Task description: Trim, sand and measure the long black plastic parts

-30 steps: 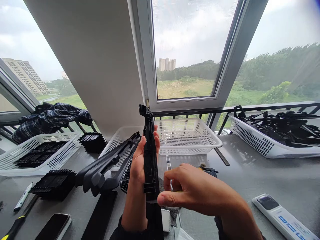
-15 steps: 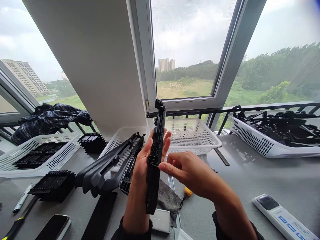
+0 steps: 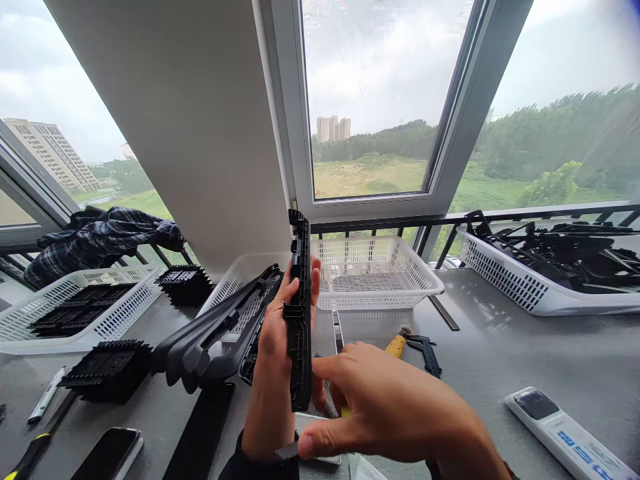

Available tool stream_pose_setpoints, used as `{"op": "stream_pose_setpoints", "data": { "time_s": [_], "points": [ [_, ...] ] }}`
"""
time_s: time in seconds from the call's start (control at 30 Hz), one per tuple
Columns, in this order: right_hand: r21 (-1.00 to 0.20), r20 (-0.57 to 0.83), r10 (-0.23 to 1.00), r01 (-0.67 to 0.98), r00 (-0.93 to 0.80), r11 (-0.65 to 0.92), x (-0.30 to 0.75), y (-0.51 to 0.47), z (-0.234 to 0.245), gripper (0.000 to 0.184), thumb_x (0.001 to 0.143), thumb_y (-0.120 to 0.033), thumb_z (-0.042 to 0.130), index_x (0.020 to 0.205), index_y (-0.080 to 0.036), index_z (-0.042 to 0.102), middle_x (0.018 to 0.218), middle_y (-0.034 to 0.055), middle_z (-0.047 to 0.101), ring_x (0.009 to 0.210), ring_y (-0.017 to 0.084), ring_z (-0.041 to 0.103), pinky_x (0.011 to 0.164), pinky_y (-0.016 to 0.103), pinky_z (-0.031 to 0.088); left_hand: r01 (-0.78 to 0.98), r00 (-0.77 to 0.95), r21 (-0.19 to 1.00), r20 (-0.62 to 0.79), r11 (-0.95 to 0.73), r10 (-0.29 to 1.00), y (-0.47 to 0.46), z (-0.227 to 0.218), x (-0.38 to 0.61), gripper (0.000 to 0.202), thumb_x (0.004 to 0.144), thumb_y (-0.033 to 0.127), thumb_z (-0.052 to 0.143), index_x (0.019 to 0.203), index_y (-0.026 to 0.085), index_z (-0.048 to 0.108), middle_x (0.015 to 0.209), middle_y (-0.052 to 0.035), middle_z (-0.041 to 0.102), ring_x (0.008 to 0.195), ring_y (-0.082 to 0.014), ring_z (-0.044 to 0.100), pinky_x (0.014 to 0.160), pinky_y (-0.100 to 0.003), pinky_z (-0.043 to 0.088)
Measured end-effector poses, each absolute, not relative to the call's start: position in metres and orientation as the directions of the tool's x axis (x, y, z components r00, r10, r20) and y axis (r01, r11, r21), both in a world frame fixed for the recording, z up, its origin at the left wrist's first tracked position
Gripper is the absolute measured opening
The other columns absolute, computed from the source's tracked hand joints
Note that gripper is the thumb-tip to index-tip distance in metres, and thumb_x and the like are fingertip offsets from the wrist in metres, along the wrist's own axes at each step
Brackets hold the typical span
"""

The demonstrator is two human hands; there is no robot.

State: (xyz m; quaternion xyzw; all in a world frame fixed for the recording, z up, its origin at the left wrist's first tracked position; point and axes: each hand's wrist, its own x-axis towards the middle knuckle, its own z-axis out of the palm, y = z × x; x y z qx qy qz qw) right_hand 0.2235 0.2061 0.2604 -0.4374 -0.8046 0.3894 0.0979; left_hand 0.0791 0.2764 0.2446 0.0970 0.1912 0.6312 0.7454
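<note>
My left hand [image 3: 273, 353] is wrapped around a long narrow black plastic part [image 3: 299, 300] and holds it upright in front of me, its hooked top end near the window sill. My right hand [image 3: 385, 410] is low and close to the part's bottom end, with the fingers curled and the fingertips touching the lower edge of the part. A yellow-handled tool [image 3: 395, 345] lies on the table just behind my right hand.
A pile of long grey and black parts [image 3: 220, 330] leans out of a white basket [image 3: 240, 277] on my left. Another white basket [image 3: 375, 273] stands behind, one with black parts [image 3: 545, 267] at right, one [image 3: 75, 307] at left. Remote [image 3: 565, 433], phone [image 3: 107, 453], marker [image 3: 45, 395] lie nearby.
The part swung from tilted right back to upright and shifted left. My right hand dropped from mid-height on the part down to its bottom end.
</note>
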Motion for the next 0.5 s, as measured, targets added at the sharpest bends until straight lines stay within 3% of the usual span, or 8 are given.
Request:
{"op": "stream_pose_setpoints", "data": {
  "time_s": [0.1, 0.2, 0.37, 0.5],
  "points": [
    [-0.71, -0.194, 0.758, 0.622, -0.623, 0.329, 0.22, 0.202, 0.259, 0.062, 0.084, -0.082, 0.079, 0.099, -0.022, 0.078, 0.093, 0.0046, 0.075, 0.088, 0.022, 0.062, 0.068, 0.028, 0.034, -0.921, 0.136, 0.343, -0.16, 0.184, 0.978, 0.276, 0.245, 0.076, 0.066, 0.105, -0.002, 0.037, 0.168, 0.015, 0.044, 0.158, -0.0225, 0.064, 0.135, -0.0244, 0.074, 0.103, -0.026, 0.066],
    [-0.737, -0.168, 0.779, 0.601, -0.605, 0.308, 0.226, 0.203, 0.26, 0.06, 0.087, -0.081, 0.076, 0.096, -0.022, 0.077, 0.086, 0.0027, 0.072, 0.081, 0.019, 0.06, 0.065, 0.026, 0.034, -0.92, 0.133, 0.348, -0.161, 0.182, 0.978, 0.276, 0.246, 0.074, 0.067, 0.103, -0.003, 0.038, 0.167, 0.015, 0.047, 0.158, -0.0205, 0.064, 0.128, -0.0218, 0.077, 0.098, -0.023, 0.067],
    [-0.841, -0.142, 0.811, 0.501, -0.568, 0.203, 0.243, 0.211, 0.259, 0.061, 0.095, -0.081, 0.065, 0.085, -0.02, 0.064, 0.065, -0.0036, 0.06, 0.059, 0.012, 0.05, 0.055, 0.024, 0.031, -0.91, 0.117, 0.378, -0.155, 0.168, 0.981, 0.276, 0.244, 0.075, 0.07, 0.101, -0.005, 0.041, 0.166, 0.019, 0.05, 0.146, -0.0164, 0.073, 0.108, -0.0172, 0.083, 0.089, -0.021, 0.069],
    [-0.848, -0.108, 0.861, 0.498, -0.497, 0.181, 0.249, 0.217, 0.257, 0.056, 0.107, -0.073, 0.049, 0.083, -0.022, 0.053, 0.06, -0.0045, 0.057, 0.052, 0.01, 0.046, 0.053, 0.024, 0.03, -0.884, 0.115, 0.443, -0.103, 0.149, 0.988, 0.274, 0.241, 0.077, 0.063, 0.101, -0.004, 0.046, 0.159, 0.02, 0.058, 0.142, -0.0116, 0.075, 0.1, -0.0142, 0.081, 0.085, -0.02, 0.068]
  ]
}}
